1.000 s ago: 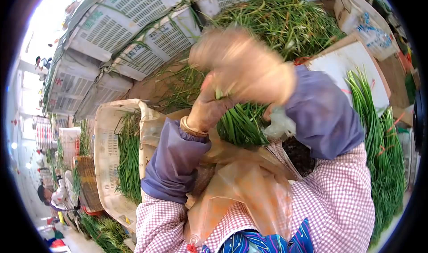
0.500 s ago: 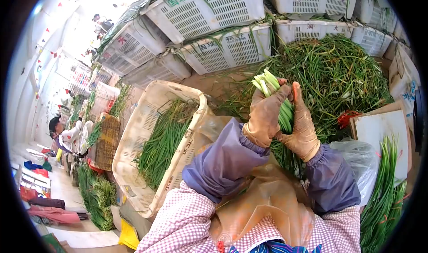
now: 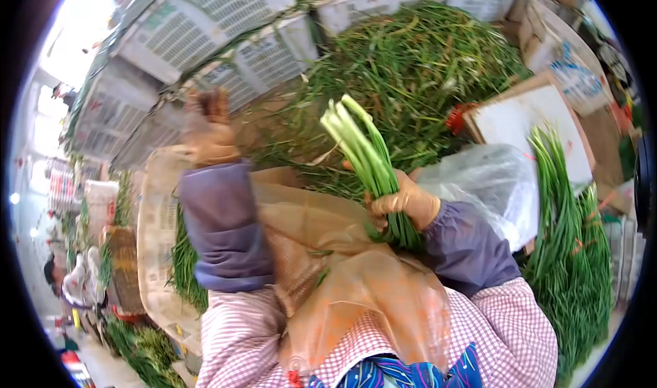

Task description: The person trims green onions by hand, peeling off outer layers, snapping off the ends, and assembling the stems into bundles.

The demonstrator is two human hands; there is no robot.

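Gloved and wrapped round the stalks, my right hand holds a bunch of green stems with pale ends pointing up and to the left. My left hand, also gloved, is raised apart from the bunch, above the rim of a cream crate. Its fingers are spread and blurred by motion, with nothing seen in them. Green stems lie inside the crate, partly hidden by my left sleeve.
A large heap of loose greens lies ahead, before stacked white crates. At right are a white board, a clear plastic bag and tied green bundles. A person is at far left.
My left hand has left the bunch and swung out to the left, opening. The bunch stays in my right hand, its pale ends now standing clear. The camera view has also shifted.
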